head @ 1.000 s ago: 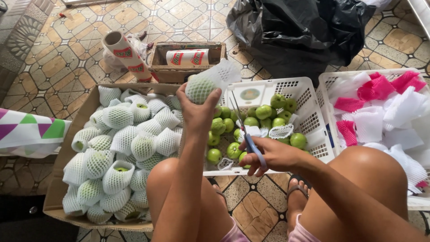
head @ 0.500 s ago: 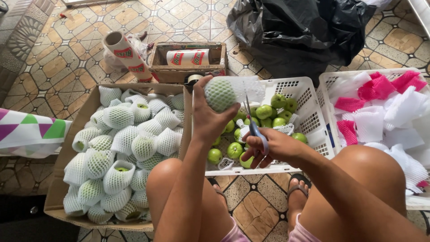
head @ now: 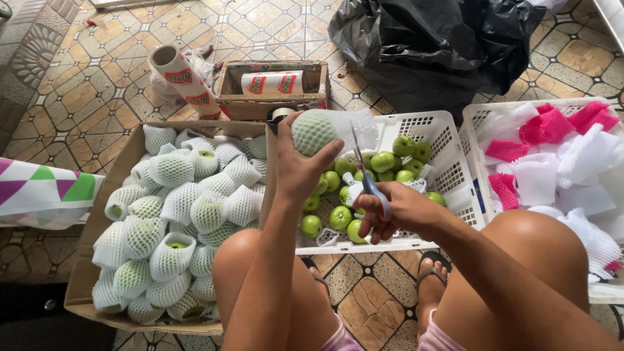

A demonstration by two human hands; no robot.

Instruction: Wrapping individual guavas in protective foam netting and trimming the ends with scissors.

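Observation:
My left hand (head: 296, 166) holds up a green fruit wrapped in a white foam net (head: 318, 130) above the white plastic basket (head: 448, 140). My right hand (head: 396, 211) grips blue-handled scissors (head: 365, 172), blades pointing up at the loose end of the net. Bare green fruits (head: 383, 161) lie in the basket below both hands. To the left, a cardboard box (head: 88, 273) is filled with several net-wrapped fruits (head: 172, 169).
A second white basket (head: 484, 120) at right holds white and pink foam nets (head: 552, 127). A small cardboard box (head: 237, 104) with a roll stands behind, another roll (head: 179, 75) beside it. A black plastic bag (head: 442, 42) lies at the back. My knees are in front.
My left hand has carried the wrapped fruit to the right, over the basket. My right hand has raised the scissors so the blades reach the net's loose end.

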